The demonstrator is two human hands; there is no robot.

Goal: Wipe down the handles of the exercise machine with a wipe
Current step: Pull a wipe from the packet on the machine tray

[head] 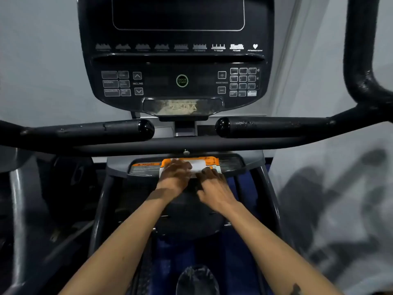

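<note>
An orange and white pack of wipes (200,163) lies on the grey shelf (231,165) below the console. My left hand (175,174) rests on the pack's left part, fingers laid over it. My right hand (213,186) touches the pack's lower right edge with its fingertips; whether they pinch anything is hidden. Two black handles point toward each other above the shelf: the left handle (102,129) and the right handle (272,125), both scuffed. No loose wipe is visible.
The black console (181,80) with buttons and a dark screen rises behind the handles. A tall curved black arm bar (359,60) stands at the right. A black crossbar (191,145) runs under the handles. White walls flank the machine.
</note>
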